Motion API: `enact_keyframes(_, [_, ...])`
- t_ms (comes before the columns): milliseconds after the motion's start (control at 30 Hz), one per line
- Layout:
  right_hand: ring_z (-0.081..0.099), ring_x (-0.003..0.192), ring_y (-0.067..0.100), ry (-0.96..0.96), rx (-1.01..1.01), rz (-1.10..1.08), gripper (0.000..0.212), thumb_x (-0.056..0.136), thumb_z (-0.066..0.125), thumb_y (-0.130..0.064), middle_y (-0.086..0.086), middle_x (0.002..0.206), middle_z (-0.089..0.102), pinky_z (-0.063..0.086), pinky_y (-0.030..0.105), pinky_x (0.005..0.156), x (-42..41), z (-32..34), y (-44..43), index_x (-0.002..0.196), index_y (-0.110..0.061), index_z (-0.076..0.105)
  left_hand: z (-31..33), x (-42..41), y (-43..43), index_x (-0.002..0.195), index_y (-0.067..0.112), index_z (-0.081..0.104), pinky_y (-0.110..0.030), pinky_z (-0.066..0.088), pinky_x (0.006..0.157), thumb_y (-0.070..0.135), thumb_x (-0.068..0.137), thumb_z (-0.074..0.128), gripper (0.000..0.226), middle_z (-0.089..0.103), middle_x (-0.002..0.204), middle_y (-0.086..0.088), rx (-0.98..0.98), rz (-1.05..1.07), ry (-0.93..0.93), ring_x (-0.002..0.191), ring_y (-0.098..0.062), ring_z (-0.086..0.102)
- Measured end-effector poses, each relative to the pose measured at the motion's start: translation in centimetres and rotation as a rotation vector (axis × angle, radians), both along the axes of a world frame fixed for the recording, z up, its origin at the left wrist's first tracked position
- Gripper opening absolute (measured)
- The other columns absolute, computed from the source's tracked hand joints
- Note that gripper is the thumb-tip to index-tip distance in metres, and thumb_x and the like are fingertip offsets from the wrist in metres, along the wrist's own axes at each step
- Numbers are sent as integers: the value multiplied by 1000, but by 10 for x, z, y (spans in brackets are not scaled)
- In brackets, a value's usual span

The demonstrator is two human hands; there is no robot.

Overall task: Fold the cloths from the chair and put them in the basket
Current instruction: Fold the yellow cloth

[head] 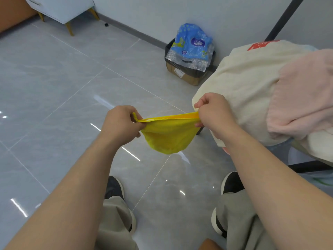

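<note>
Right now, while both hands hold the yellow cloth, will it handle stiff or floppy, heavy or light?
Probably floppy: the yellow cloth sags into a pouch between the left hand and right hand. Likely light: pinching its top edge is enough to carry it.

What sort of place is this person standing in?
Likely a room in a home: glossy grey floor tiles, a white cabinet on gold legs, and a cream cloth and a pink cloth heaped on a chair.

Glossy grey tile floor [54,87], pale wall [153,11], white cabinet [63,8].
</note>
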State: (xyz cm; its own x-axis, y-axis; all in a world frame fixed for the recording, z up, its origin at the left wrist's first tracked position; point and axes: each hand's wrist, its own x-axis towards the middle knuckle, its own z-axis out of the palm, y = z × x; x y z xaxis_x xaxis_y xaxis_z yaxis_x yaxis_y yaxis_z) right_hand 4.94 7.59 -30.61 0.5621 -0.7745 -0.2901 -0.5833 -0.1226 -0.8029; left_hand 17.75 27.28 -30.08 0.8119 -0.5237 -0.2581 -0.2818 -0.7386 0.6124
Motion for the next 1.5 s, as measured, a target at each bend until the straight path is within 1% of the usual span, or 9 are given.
enact_keyframes(100, [67, 86, 27, -81, 86, -39, 31, 73, 35, 10, 8, 93, 70, 63, 49, 65, 2, -1, 0, 68, -15, 52, 2, -1, -2, 81, 5, 63, -40, 62, 71, -4, 84, 66, 11, 72, 64, -13, -96, 95, 226, 62, -24, 73])
enact_keyframes(200, [69, 80, 26, -54, 60, -31, 30, 72, 37, 8, 6, 85, 68, 62, 50, 69, 1, -2, -4, 71, -14, 57, 3, 0, -3, 81, 3, 60, -47, 61, 82, -10, 82, 64, 14, 73, 71, -20, -165, 117, 346, 75, -34, 74])
enact_keyframes(300, [65, 72, 21, -3, 13, -3, 22, 81, 46, 1, -3, 83, 60, 61, 51, 75, 1, -2, -8, 83, -10, 64, 3, -2, -3, 90, 6, 66, -47, 60, 84, 0, 84, 72, 10, 74, 73, -17, -179, 40, 364, 78, -35, 74])
enact_keyframes(400, [68, 82, 21, -6, 58, 64, 13, 77, 62, -19, -1, 86, 66, 59, 48, 81, 1, 0, -9, 88, -17, 68, 2, -2, -2, 93, 14, 73, -44, 60, 84, 22, 89, 74, 10, 75, 72, -12, -165, -14, 351, 77, -27, 75])
enact_keyframes(567, [64, 95, 17, 127, -74, 358, 40, 78, 72, -11, -1, 112, 67, 57, 34, 79, -6, -2, -8, 114, -27, 69, 0, -1, -3, 89, 19, 71, -33, 59, 74, 29, 95, 65, 14, 74, 65, -4, -104, 14, 220, 68, -20, 74])
enact_keyframes(667, [66, 90, 19, 167, -212, 379, 31, 83, 64, -9, 0, 105, 69, 58, 33, 71, -7, -4, -7, 105, -29, 74, 1, -1, -1, 86, 20, 71, -25, 52, 59, 25, 95, 65, 12, 73, 63, -3, -61, -3, 122, 65, -19, 73])
enact_keyframes(833, [68, 69, 22, 179, -257, 358, 16, 81, 73, -16, -1, 76, 68, 58, 33, 58, -7, 1, -8, 76, -31, 68, -3, 2, 0, 82, 23, 70, -37, 61, 70, 21, 91, 68, 10, 71, 59, 0, -26, -46, 19, 61, -16, 72])
enact_keyframes(1267, [67, 65, 19, 322, -322, 389, 16, 77, 79, -18, -2, 70, 68, 55, 29, 59, -9, 0, -13, 66, -25, 68, -7, 6, 2, 81, 24, 70, -31, 55, 65, 14, 83, 70, 10, 71, 65, 4, 46, -88, -111, 71, -16, 69])
enact_keyframes(1500, [57, 64, 14, 378, -282, 386, 8, 75, 81, -11, -2, 66, 63, 42, 22, 51, -9, 5, -12, 72, -13, 73, -6, 6, -2, 87, 24, 66, -27, 37, 56, 29, 87, 70, 6, 61, 76, 4, 10, 17, -133, 74, -17, 58])
